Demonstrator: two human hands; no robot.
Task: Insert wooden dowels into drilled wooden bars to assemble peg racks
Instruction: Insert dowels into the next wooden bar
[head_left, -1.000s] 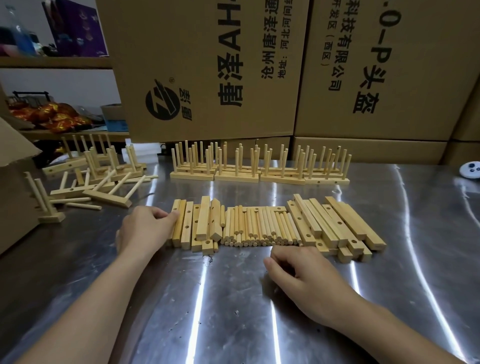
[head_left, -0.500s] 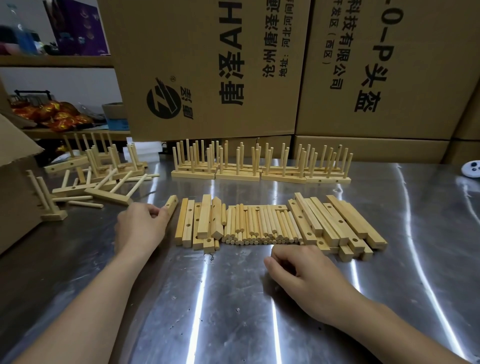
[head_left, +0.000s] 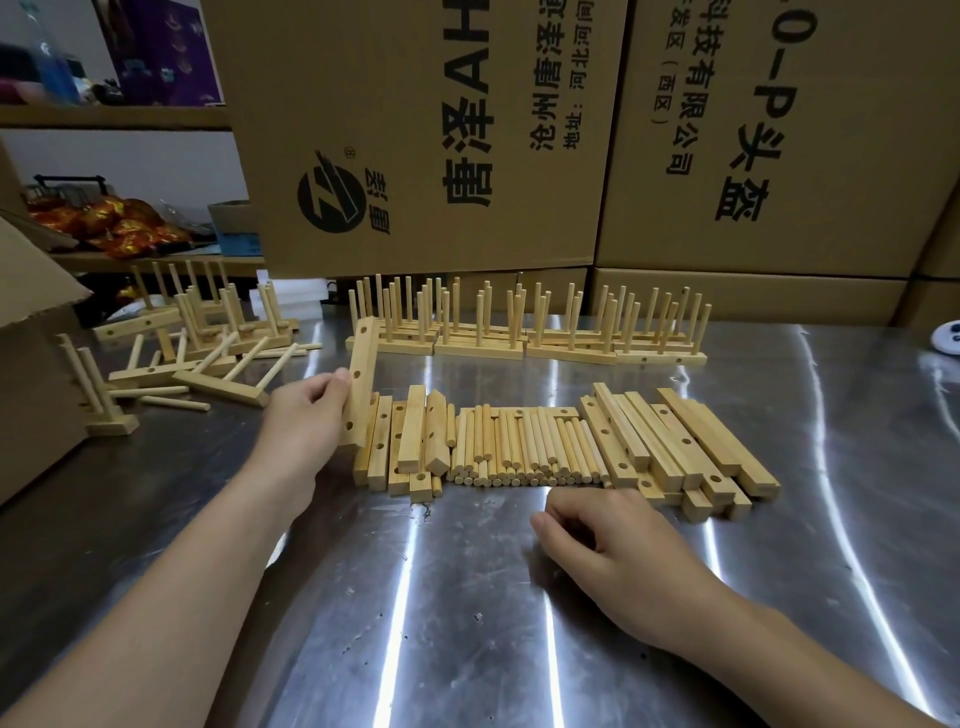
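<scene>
1. My left grip (head_left: 306, 421) clasps a pale drilled wooden bar (head_left: 359, 384), tilted upright beside the bar pile (head_left: 413, 436).
2. Pale round wooden dowels (head_left: 524, 447), rowed on the shiny steel table (head_left: 467, 597).
3. My right grip (head_left: 618, 551), fingers curled; I cannot tell its hold.

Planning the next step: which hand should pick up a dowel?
Right. The right hand lies idle just in front of the dowels, while the left hand grips a drilled bar.

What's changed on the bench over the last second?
The left hand gripped the leftmost drilled bar, pulled it off the row and raised it nearly upright. The right hand stayed resting on the table by the loose dowels; the finished racks did not move.
</scene>
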